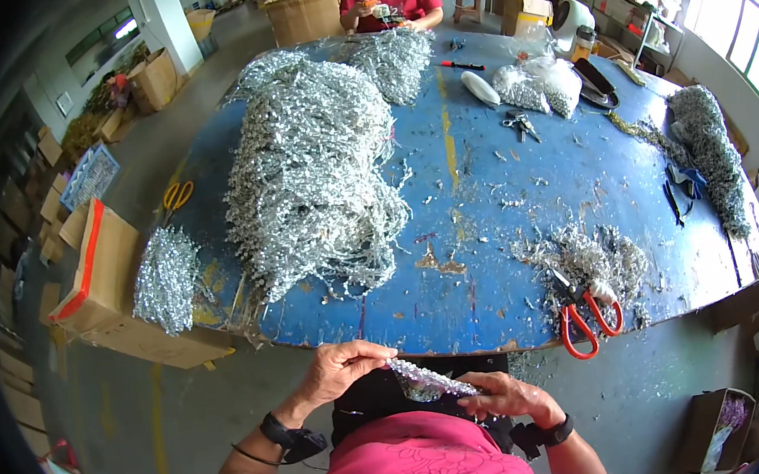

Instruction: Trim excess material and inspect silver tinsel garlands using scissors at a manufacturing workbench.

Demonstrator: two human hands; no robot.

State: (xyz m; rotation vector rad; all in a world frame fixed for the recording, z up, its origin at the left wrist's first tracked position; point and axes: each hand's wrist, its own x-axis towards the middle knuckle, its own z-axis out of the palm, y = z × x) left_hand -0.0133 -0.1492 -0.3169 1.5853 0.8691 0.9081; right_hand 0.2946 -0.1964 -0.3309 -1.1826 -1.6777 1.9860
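Blue desk [484, 181], paint worn, filled mid-frame. Large heap of silvery sprigs [309, 171] lay at its centre-left. Red-handled scissors [586, 318] rested at lower right; yellow-handled scissors [176, 196] at left edge. Cardboard box [109, 272] stood lower left.

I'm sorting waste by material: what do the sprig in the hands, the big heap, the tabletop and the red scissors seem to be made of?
The sprig and the heap look like plastic or foil beads on thin wire: silvery, glittering, stringy. The tabletop seems painted board: blue coat chipped to brown patches. The scissors have glossy red handles, probably plastic, and dark, likely metal, blades.
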